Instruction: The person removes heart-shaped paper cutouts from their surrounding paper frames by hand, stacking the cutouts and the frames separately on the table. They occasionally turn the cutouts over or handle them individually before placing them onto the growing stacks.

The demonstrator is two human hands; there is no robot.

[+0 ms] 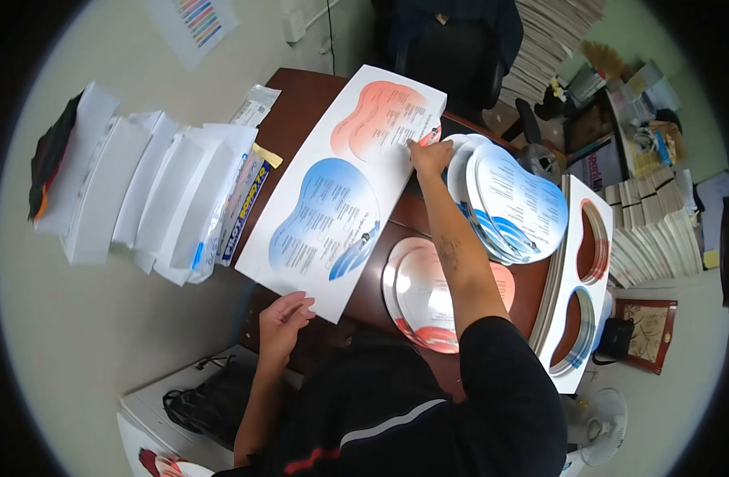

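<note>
A white printed board [332,143] lies slanted on the desk, bearing a red double-lobed shape [380,119] above a blue one [328,215]. My left hand [281,322] is at the board's near edge, its curled fingers holding that edge. At the far right edge, my right hand [430,155] pinches the end of the red shape; the exact grip is partly hidden by the fingers. Beneath my right forearm lies a stack of red-printed cutouts [416,298]. Blue-printed cutouts [519,199] are piled right of that forearm.
Boards with holes cut through them [555,318] are stacked at the desk's right edge. White paper bundles [165,191] stand left, beside a Pilot-labelled box [245,211]. A black chair [452,67] is behind the desk. Paper stacks [655,226] and a fan [603,425] are at right.
</note>
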